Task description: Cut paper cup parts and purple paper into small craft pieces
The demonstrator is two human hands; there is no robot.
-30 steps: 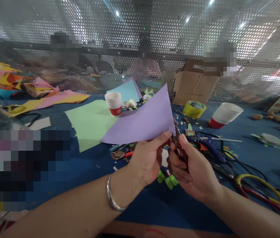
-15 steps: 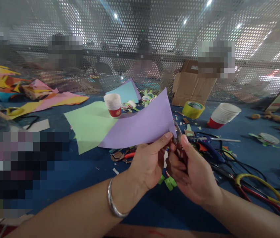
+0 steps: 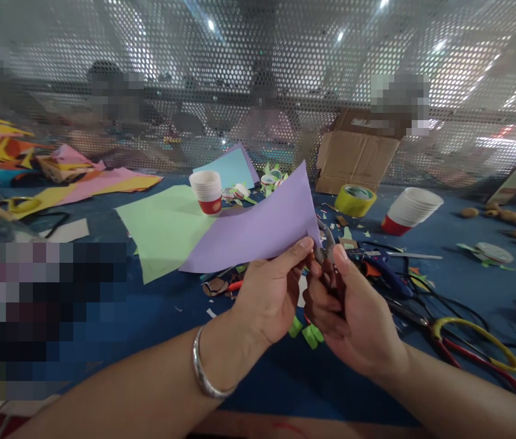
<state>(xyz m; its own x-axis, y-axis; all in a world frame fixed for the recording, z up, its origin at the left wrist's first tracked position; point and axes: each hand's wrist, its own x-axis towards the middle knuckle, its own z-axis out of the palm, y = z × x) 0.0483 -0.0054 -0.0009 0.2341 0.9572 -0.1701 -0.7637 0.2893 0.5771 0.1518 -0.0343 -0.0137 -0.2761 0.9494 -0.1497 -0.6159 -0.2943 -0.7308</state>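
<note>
A sheet of purple paper is pinched near its right edge by my left hand, thumb on top. My right hand is closed round a pair of scissors, whose metal blades lie at that right edge. Their handles are mostly hidden in my fingers. The purple sheet bows upward and partly covers a light green sheet on the table. Behind it stands a stack of paper cups. Small green paper pieces lie below my hands.
Yellow tape, another cup stack, a blue glue gun with cords and yellow-and-red-handled scissors lie to the right. A cardboard box stands against the perforated screen. Coloured paper spreads at left.
My left thumb and fingers have shifted slightly left and up along the edge of the purple paper. The right hand still grips the scissors, and the view has moved a little.
</note>
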